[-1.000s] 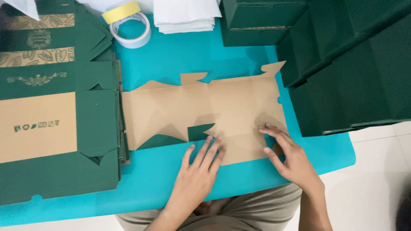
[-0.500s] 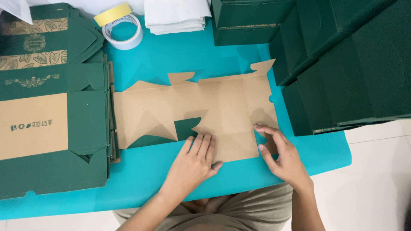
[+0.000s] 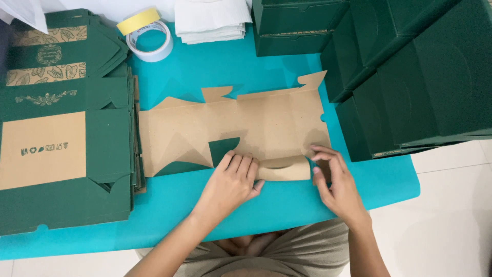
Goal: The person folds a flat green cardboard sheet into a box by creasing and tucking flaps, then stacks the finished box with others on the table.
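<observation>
Head view, the only one. I've got the flat box blank [image 3: 241, 131] lying kraft side up on the table [image 3: 215, 66], directly ahead of both hands. Step in hand, as I read it: folding up the near edge flap [image 3: 283, 168]. It's already lifted and curling over between the hands.

Left hand [image 3: 230, 184]: flat, fingers together, pressing down on the blank just left of the flap. Holds nothing, just pins the board.
Right hand [image 3: 333, 182]: fingers narrowed in a pinch on the flap's right end, at the corner of the blank.

Next move, my judgement: needs the crease kept straight along the score line, left hand holding the panel down while the right turns the flap fully over. Risk is a skewed fold if the panel slips.

Surface: teal table top, matte. Left of the left hand, a stack of flat green blanks [image 3: 64, 133], touching the working blank's left edge. Beyond and right of the right hand, assembled green boxes [image 3: 410, 72], stacked. Far ahead: tape rolls [image 3: 148, 36] and folded white paper [image 3: 211, 20].

Room: pale tiled floor [image 3: 456, 215] right of the table.
</observation>
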